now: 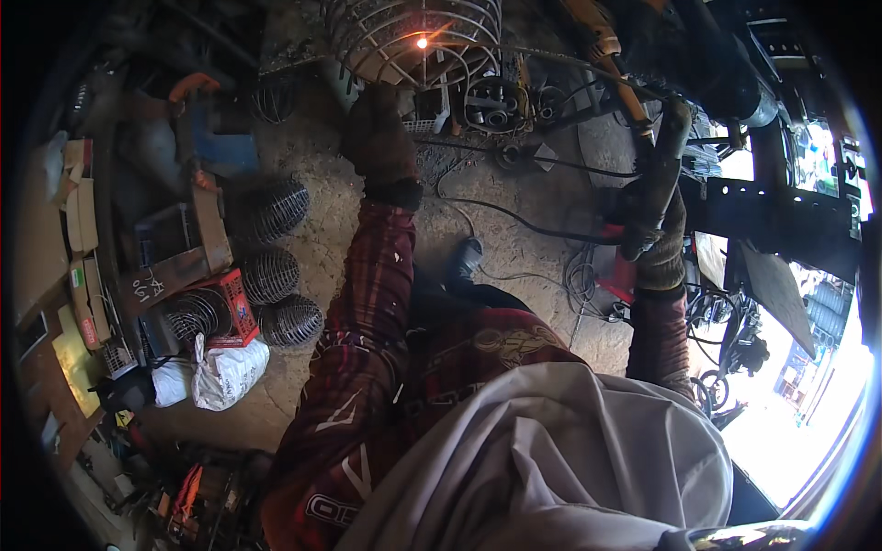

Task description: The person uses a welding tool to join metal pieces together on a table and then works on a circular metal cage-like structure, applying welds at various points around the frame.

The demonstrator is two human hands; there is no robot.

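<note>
My left hand [378, 138], in a dark work glove, reaches forward and rests against the lower rim of a round wire cage [413, 41] that stands ahead of me. A bright orange glowing spot [422, 41] shows on one of its wires. My right hand [657, 234], also gloved, is closed around the handle of a welding torch [663, 147] whose thin rod points up and left toward the cage. A black cable [514, 220] runs from the torch across the floor. Both sleeves are dark red plaid.
Several finished wire coil cages [276, 275] lie on the dirt floor at left beside a red crate [234, 308], cardboard boxes and white bags [225, 372]. Metal parts [496, 101] sit near the cage. A dark steel frame [781, 220] stands at right.
</note>
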